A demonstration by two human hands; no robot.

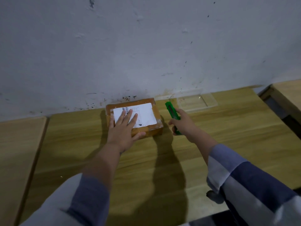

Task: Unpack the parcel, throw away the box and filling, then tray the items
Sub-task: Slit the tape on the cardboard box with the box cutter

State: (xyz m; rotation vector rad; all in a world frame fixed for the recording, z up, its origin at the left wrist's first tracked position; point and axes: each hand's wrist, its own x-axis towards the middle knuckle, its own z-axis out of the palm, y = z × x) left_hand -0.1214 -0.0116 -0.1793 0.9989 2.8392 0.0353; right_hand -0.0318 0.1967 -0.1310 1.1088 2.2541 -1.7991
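Note:
A small brown cardboard parcel point(151, 128), taped shut and bearing a white shipping label, lies on the wooden table point(162, 160) close to the wall. My left hand point(125, 129) rests flat on its top with fingers spread, the thumb against the front side. My right hand point(184, 124) is just right of the parcel, closed around a green utility knife point(171, 109) whose tip points away toward the wall. A clear plastic tray point(195, 101) lies beyond the knife, against the wall.
The white, stained wall point(146, 46) stands directly behind the parcel. A second wooden tabletop point(19, 152) adjoins on the left and another point(288, 95) at the far right, with a gap between it and the main table.

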